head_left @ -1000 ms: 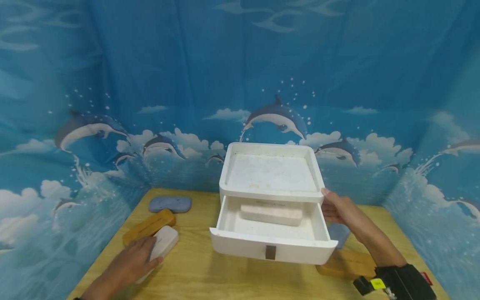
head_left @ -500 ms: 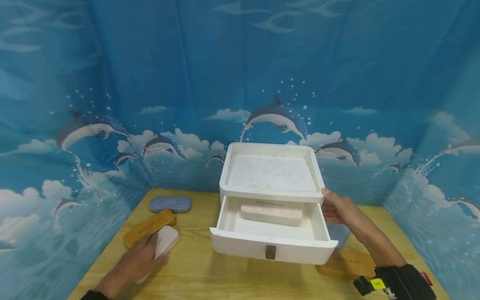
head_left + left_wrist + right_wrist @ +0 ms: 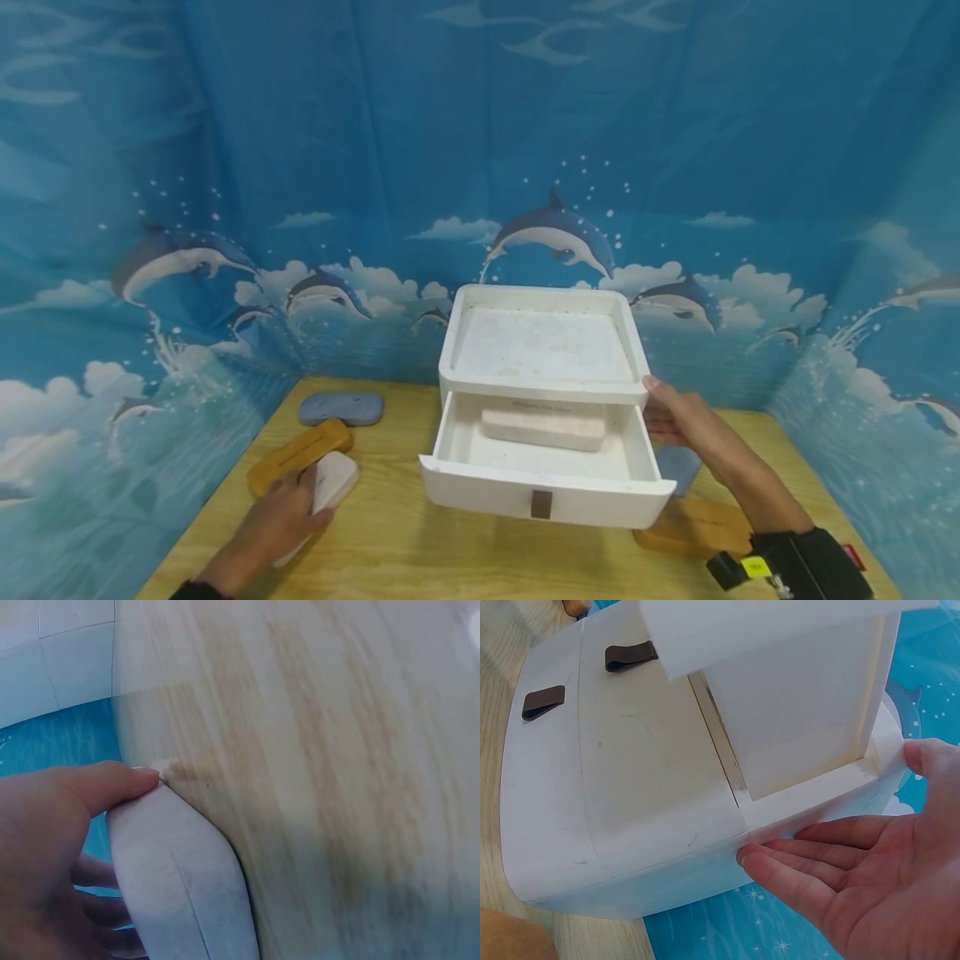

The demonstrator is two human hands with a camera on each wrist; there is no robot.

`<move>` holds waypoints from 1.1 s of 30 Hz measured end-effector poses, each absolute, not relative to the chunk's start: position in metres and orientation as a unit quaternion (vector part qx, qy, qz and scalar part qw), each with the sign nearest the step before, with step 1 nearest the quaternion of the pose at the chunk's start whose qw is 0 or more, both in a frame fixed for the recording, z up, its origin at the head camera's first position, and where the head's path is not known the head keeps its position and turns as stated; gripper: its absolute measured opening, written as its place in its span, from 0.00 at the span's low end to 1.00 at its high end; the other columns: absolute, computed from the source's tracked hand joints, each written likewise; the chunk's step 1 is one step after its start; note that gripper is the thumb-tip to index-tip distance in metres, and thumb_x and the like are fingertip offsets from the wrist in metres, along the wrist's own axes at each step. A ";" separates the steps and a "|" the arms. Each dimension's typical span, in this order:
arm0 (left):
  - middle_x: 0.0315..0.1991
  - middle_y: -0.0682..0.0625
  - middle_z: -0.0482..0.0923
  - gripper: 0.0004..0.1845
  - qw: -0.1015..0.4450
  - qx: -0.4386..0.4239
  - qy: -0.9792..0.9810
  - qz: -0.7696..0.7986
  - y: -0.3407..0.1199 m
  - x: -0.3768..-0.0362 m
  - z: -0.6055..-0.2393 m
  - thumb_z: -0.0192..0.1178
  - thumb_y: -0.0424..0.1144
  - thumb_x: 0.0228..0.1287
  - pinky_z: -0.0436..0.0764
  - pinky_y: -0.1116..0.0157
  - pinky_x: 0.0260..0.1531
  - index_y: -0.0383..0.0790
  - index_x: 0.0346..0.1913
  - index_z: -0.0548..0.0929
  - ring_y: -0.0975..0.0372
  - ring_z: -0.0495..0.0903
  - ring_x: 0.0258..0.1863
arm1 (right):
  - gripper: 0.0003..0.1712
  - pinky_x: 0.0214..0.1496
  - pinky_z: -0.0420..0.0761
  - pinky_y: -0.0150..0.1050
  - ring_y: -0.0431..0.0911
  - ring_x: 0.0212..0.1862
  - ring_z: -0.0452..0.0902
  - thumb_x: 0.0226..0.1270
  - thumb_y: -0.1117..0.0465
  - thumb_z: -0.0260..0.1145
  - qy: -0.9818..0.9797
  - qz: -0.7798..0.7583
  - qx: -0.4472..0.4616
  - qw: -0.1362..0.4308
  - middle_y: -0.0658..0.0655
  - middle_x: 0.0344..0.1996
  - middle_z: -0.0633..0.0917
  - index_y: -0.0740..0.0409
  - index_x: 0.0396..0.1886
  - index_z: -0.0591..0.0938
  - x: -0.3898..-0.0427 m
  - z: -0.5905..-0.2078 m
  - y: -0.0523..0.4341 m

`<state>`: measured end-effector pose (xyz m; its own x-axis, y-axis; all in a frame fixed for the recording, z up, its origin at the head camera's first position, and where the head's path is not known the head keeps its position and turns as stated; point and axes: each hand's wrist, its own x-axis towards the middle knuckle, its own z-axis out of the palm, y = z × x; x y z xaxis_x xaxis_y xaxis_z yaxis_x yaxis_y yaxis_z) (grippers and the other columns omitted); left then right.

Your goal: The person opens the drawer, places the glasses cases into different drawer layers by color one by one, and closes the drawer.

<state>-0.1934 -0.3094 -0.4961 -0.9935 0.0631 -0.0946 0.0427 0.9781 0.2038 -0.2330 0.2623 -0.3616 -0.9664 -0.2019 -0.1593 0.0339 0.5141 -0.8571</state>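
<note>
My left hand [image 3: 279, 518] grips a white glasses case [image 3: 335, 481] on the left of the table. In the left wrist view the thumb lies on one edge of the white case [image 3: 176, 862], with the fingers on its far side. A white drawer cabinet [image 3: 543, 387] stands in the middle, its top drawer [image 3: 487, 496] pulled out. Inside that drawer lies another whitish case [image 3: 543, 429]. My right hand [image 3: 678, 417] rests against the cabinet's right side. In the right wrist view its fingers [image 3: 802, 881] touch the side and the thumb is at the top edge.
A mustard case [image 3: 300, 458] lies beside the held one, with a blue-grey case [image 3: 341, 408] behind. Right of the cabinet are a blue case [image 3: 678, 468] and an orange-brown case [image 3: 697, 527]. A dolphin-print curtain [image 3: 375, 167] surrounds the wooden table [image 3: 397, 550].
My left hand has shifted slightly to the right along the white glasses case, which has barely moved. My right hand, the cabinet and its drawer look the same.
</note>
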 end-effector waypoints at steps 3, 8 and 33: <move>0.51 0.26 0.79 0.48 0.040 0.027 0.994 0.095 -0.310 -0.193 -0.497 0.70 0.54 0.64 0.82 0.48 0.33 0.16 0.70 0.66 0.42 0.82 0.42 | 0.51 0.61 0.84 0.52 0.63 0.65 0.81 0.82 0.31 0.38 0.861 -0.491 -0.050 0.122 0.75 0.70 0.73 0.72 0.78 0.63 -0.234 -0.362 0.262; 0.49 0.28 0.80 0.47 0.042 0.034 0.994 0.093 -0.311 -0.192 -0.493 0.70 0.55 0.64 0.81 0.50 0.29 0.18 0.70 0.66 0.44 0.83 0.40 | 0.51 0.61 0.84 0.52 0.62 0.65 0.81 0.82 0.30 0.38 0.862 -0.489 -0.045 0.127 0.75 0.71 0.73 0.72 0.78 0.63 -0.235 -0.362 0.262; 0.57 0.33 0.82 0.44 -0.060 0.088 0.984 0.145 -0.287 -0.189 -0.441 0.74 0.54 0.59 0.82 0.50 0.37 0.31 0.72 0.72 0.49 0.85 0.45 | 0.53 0.59 0.85 0.51 0.62 0.63 0.83 0.80 0.29 0.42 0.856 -0.502 -0.027 0.117 0.74 0.67 0.76 0.74 0.76 0.66 -0.237 -0.363 0.261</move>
<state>-0.1887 -0.2870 -0.4411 -0.9775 0.1550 0.1428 0.1896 0.9427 0.2746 -0.2369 0.2612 -0.3626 -0.9712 -0.1638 -0.1733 0.0712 0.4942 -0.8664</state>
